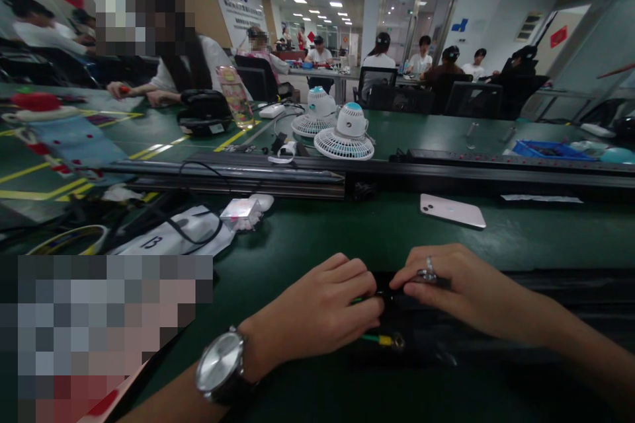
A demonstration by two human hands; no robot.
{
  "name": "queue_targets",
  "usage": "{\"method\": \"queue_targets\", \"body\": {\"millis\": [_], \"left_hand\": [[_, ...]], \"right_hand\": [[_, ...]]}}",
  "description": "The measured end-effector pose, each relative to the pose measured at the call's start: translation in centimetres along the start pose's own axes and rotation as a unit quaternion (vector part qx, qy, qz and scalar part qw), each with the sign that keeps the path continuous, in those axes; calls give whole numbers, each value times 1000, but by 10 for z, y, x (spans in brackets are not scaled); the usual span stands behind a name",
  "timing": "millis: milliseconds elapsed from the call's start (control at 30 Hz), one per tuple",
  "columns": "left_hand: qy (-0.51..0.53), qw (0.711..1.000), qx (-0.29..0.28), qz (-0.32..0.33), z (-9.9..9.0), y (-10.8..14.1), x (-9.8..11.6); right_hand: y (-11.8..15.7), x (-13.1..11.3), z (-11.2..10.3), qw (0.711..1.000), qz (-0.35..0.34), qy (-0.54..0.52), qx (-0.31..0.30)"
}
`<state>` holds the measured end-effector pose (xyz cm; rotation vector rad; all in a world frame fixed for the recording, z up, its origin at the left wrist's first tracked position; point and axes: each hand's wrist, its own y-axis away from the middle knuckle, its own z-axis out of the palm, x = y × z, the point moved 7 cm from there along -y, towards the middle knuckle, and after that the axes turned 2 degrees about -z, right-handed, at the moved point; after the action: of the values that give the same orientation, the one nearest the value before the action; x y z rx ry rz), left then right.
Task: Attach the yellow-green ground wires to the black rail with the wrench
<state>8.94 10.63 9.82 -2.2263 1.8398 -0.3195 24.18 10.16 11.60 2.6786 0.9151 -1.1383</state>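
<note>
My left hand [330, 307], with a watch on the wrist, is closed, its fingers curled over a thin green wire [370, 338]. The wire's yellow-sleeved end carries a metal ring terminal [398, 342], which sticks out below the fingers. To the right, my right hand [454, 281] is closed in a pinch, its fingertips close to those of the left. A small dark part [384, 295] shows between the two hands. What the right fingers grip is hidden. Under both hands lies a long black profile [476, 337], dark and hard to make out.
Beyond the hands lie a pale pink phone [452, 211] and long black rails [476, 175]. Two white fans [344, 135] stand behind these rails. At left are metal rods [238, 173], a white bag [183, 231] and cables. A person [183, 73] sits across the green table [317, 231].
</note>
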Motion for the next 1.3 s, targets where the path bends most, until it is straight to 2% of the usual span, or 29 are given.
{"method": "queue_targets", "body": {"millis": [400, 567, 633, 700, 967, 1300], "left_hand": [[-2, 999, -3, 32, 0, -1, 12], [14, 997, 67, 27, -10, 1, 7], [33, 994, 100, 13, -16, 2, 2], [48, 993, 109, -10, -16, 3, -4], [94, 986, 35, -133, 1, 3, -27], [147, 975, -22, -163, 8, -3, -18]], "right_hand": [[-3, 0, -5, 1000, 3, -9, 19], [-2, 2, -8, 999, -2, 3, 37], [-2, 4, -9, 999, 7, 3, 36], [-2, 6, -9, 999, 15, 5, 29], [1, 5, -10, 1000, 16, 9, 0], [-5, 3, -13, 1000, 20, -3, -7]]}}
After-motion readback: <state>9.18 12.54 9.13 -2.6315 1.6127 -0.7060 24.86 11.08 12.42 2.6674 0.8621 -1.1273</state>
